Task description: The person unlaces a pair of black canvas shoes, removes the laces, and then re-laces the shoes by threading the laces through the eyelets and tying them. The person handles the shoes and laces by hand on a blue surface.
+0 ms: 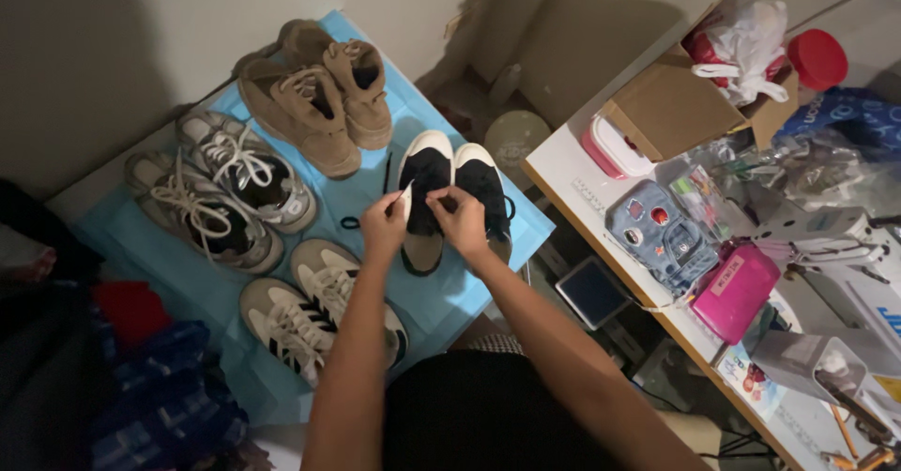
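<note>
— What's lying on the blue mat [441, 293] on the floor?
— Four pairs of shoes, eight in all: tan boots [319, 96], grey trainers [225, 189], white striped trainers [310, 307], black canvas shoes [455, 199].
— And the hands?
— Both are working over the left black shoe [422, 204]: left hand [383, 227] pinching a white lace tip [405, 199], right hand [462, 220] pinching at the eyelets. It looks like lacing; threading the tip would call for a steady aim.
</note>
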